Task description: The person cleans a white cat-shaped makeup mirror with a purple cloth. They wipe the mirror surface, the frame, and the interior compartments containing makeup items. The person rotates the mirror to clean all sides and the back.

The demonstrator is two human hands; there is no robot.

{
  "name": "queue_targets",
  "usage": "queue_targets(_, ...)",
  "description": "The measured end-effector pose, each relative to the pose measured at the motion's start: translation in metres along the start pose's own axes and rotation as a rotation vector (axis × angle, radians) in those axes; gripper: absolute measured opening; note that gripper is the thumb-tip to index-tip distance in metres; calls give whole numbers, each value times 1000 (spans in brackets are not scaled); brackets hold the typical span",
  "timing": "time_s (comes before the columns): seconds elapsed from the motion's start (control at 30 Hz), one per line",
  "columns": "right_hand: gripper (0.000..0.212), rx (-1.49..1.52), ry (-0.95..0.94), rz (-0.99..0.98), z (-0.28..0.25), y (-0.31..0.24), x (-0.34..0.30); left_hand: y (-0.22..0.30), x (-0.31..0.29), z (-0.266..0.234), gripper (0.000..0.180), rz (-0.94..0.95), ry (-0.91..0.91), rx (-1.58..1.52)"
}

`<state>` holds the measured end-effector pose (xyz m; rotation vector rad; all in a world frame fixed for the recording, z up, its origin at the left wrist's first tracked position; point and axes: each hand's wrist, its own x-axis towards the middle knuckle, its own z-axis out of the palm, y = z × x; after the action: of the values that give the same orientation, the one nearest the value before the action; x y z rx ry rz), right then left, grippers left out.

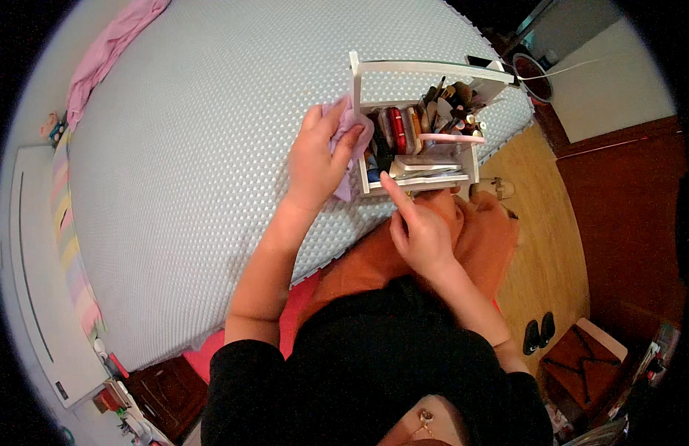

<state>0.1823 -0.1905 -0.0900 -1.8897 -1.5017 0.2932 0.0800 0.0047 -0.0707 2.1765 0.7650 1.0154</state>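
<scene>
There are two bare hands (315,167), one light purple cloth (364,134) and one open white box (419,183). There are two small black shoes (532,337) too.

Legible text, overall: none readable in the head view.
White organiser (434,182): no readable label on its frame or front edge.
Red case (398,128): stood on edge; any print too small to read.
Flat items in front compartment (426,165): pale, stacked; any lettering unreadable.
Light-capped containers (476,128): too small to read.
Lilac cloth (344,184): no wording readable.
White wall unit (41,275): one small dark mark (61,389) near its lower end; characters, if any, indistinct.
Lower-left clutter (112,398): blurred, unreadable.
</scene>
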Motion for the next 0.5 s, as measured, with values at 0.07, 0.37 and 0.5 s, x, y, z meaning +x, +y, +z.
queue_targets(0.07,73,5,-5,6,0,3,-2,-23,-5,-5,34,-92,-149,-62)
queue_targets(0.37,72,49,-34,7,-1,4,-1,0,-9,-25,30,146,-164,-222)
queue_targets(0.5,71,18,-59,23,-2,4,1,-11,-11,-10,29,97,-185,-272)
